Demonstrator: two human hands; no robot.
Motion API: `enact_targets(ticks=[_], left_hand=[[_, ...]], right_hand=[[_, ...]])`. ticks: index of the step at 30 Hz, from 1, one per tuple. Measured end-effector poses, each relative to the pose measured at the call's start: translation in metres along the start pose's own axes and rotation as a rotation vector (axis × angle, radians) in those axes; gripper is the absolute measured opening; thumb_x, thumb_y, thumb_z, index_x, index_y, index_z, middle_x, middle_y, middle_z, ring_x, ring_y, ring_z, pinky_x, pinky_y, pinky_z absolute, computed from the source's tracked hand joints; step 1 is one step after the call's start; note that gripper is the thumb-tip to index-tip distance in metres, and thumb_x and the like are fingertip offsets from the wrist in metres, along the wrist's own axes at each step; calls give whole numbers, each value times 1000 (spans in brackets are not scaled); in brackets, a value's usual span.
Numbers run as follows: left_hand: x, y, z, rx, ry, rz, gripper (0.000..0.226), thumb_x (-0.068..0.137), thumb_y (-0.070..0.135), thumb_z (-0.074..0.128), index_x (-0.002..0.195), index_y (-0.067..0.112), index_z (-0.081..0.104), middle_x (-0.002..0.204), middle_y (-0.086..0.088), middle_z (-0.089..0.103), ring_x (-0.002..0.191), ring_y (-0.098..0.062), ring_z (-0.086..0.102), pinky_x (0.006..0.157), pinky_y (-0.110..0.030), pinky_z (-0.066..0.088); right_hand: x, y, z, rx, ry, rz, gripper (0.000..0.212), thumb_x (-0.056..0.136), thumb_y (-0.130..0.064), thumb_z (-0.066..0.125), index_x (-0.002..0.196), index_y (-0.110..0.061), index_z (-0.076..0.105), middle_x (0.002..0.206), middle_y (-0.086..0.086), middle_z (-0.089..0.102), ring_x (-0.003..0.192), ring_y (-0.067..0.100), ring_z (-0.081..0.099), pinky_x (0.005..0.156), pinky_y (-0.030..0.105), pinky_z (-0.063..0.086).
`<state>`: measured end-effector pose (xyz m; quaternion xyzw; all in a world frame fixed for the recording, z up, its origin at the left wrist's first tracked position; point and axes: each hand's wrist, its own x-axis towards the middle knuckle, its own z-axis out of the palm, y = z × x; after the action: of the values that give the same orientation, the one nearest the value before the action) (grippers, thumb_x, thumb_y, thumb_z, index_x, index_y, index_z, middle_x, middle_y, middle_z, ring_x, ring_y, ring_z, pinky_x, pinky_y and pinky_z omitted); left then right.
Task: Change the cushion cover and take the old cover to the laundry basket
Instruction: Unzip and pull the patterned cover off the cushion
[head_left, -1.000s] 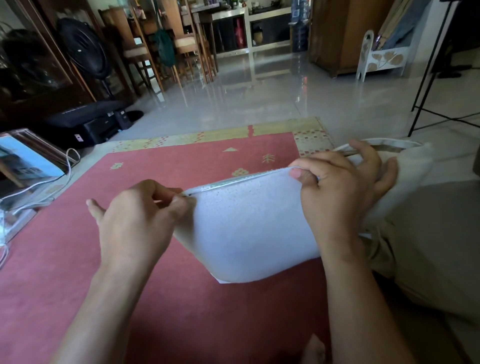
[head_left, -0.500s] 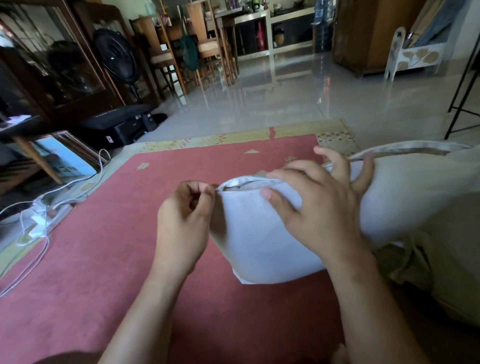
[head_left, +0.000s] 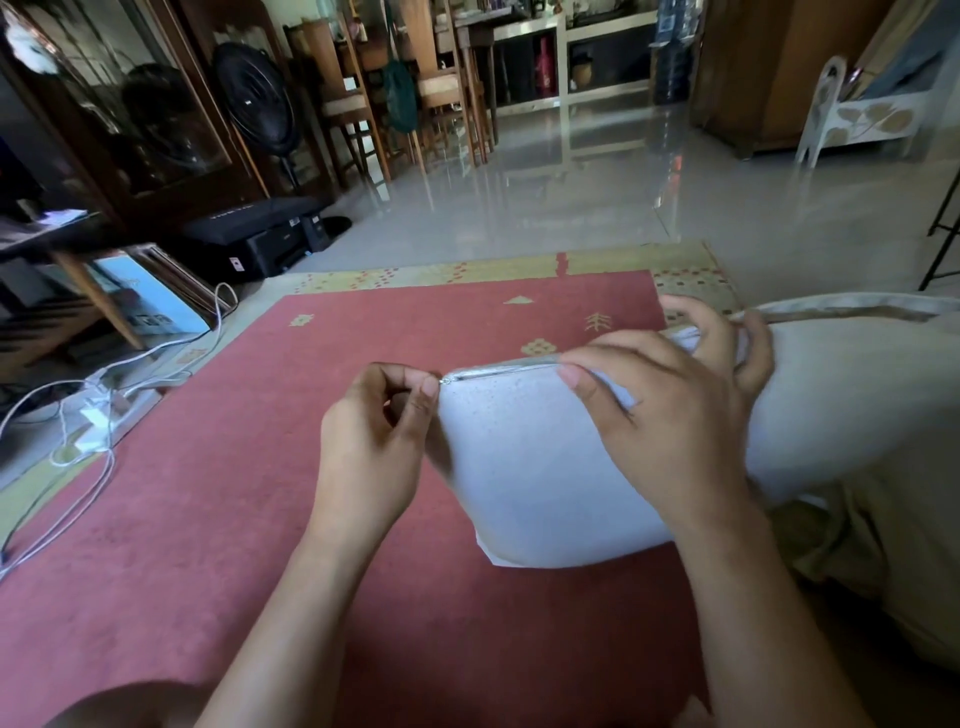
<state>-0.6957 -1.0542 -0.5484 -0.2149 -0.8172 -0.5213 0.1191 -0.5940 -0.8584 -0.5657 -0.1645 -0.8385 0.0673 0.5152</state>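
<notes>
Cushion (head_left: 545, 467) in a pale cover is lying across the person's lap, with its corner hanging over the red rug (head_left: 363, 338). The left hand (head_left: 374, 441) is pinching the zip pull (head_left: 442, 380) at that corner. The right hand (head_left: 670, 415) is gripping the top seam (head_left: 504, 370) further along, fingers curling over the edge. Zip work is the step in hand (opening or closing, I cannot tell). The next move is calling for a steady pull along the seam against taut fabric. White cables (head_left: 104, 410) are trailing at the rug's left edge and a black fan (head_left: 254, 104) is standing well behind. Nothing is blocking the hands, and no laundry basket is showing.
</notes>
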Motion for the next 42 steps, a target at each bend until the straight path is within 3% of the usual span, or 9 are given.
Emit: enact_targets(ticks=[5,8,12,16,21,25,28,36,42], left_hand=[[5,7,-1,181,-4,68,13,98,28,62,87,35,57,80,35,65,74,8,61,81,-38,54],[1,31,4,343,-104,139,6,98,36,55,102,38,50,86,32,66,88,8,62,115,-65,22],[-28,79,50,582,-398,409,38,97,61,33,131,44,37,135,15,48,131,-12,48,114,-71,0],[-22,87,92,485,-536,523,40,103,56,27,138,41,40,143,10,42,149,-18,23,117,-64,1],[4,69,89,379,-473,496,54,95,63,17,117,38,59,131,22,54,150,-11,24,120,-49,-8],[7,69,91,403,-422,434,26,92,58,33,97,41,52,116,24,59,142,-15,35,122,-49,0],[8,79,97,357,-417,401,27,86,49,41,111,40,47,105,22,58,141,-20,31,121,-53,2],[-1,137,151,499,-574,569,59,89,70,50,142,45,43,150,11,47,150,-25,11,119,-63,4],[-2,134,161,377,-411,695,23,90,50,65,109,37,65,85,20,61,102,-16,28,89,-40,33]], right_hand=[[4,62,-31,-128,-81,104,39,86,-68,54,98,-37,74,111,-15,68,132,28,43,108,73,15],[2,77,-41,-133,-138,194,48,74,-73,53,95,-35,72,119,-6,58,132,31,36,110,73,11],[1,60,-29,-53,-86,141,32,72,-61,59,85,-33,69,115,-6,58,128,28,39,111,70,8],[-5,71,-36,141,-32,74,25,81,-49,58,72,-29,69,108,-9,60,122,29,47,105,70,17],[-4,95,-41,161,258,464,38,86,-51,59,68,-20,71,113,-19,56,122,28,37,101,58,36],[-3,102,-36,268,275,567,27,79,-43,72,103,-33,67,140,8,39,128,20,31,108,19,32],[-1,99,-45,468,103,682,42,82,-25,71,114,-47,57,145,1,24,125,13,40,87,-7,32],[4,88,-58,620,178,695,39,70,-17,62,100,-38,75,124,-7,60,106,1,60,81,8,49],[1,100,-68,573,172,682,37,74,-14,60,99,-36,76,104,-11,73,93,6,67,75,23,54]])
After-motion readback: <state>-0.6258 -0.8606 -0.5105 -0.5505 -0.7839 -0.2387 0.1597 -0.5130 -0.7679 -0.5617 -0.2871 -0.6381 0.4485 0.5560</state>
